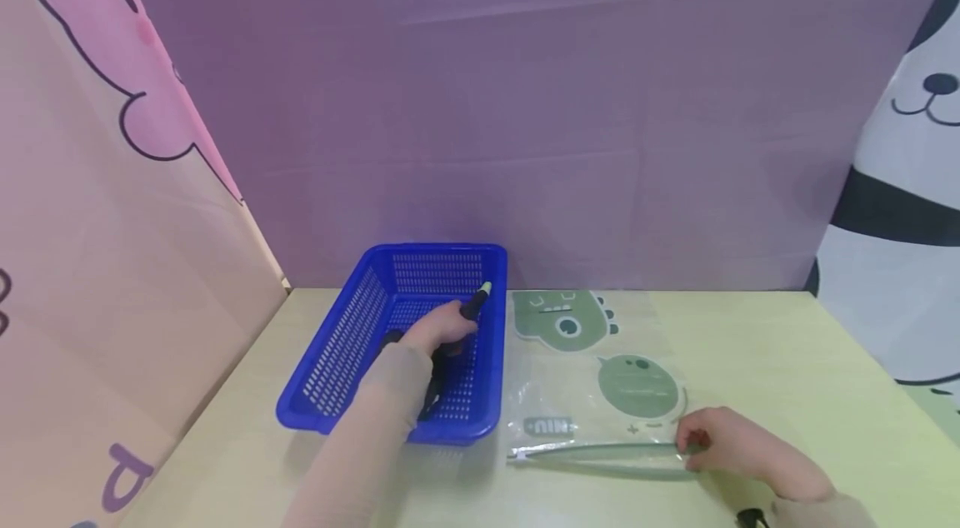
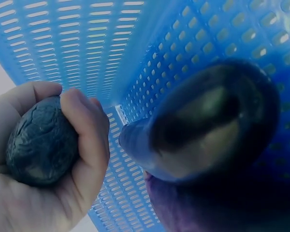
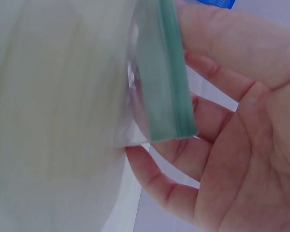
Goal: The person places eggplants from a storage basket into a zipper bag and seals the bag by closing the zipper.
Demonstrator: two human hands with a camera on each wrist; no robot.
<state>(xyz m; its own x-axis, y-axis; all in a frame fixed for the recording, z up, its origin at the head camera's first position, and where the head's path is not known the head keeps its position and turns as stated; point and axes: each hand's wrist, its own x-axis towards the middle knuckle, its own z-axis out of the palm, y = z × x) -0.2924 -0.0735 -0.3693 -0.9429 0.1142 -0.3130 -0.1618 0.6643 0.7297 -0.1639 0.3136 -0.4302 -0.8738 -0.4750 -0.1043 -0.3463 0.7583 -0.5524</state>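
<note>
My left hand [image 1: 442, 325] reaches into the blue plastic basket [image 1: 491, 386] and grips a long dark eggplant [image 1: 476, 303] with a pale green tip. In the left wrist view its wrinkled dark end [image 2: 42, 142] shows between the curled fingers. More dark, glossy eggplants [image 2: 212, 121] lie beside that hand in the basket, partly hidden by the arm in the head view. To the right, a clear zip bag [image 1: 555, 386] printed with green dinosaurs lies flat. My right hand [image 1: 727, 445] holds the right end of its green zip strip [image 3: 171, 92], fingers bent around the edge.
The basket and bag lie side by side on a pale wooden table [image 1: 757, 353]. A white slider [image 1: 519, 454] sits at the zip's left end. Behind rises a purple cloth backdrop [image 1: 525, 112], with cartoon-printed sheets at both sides.
</note>
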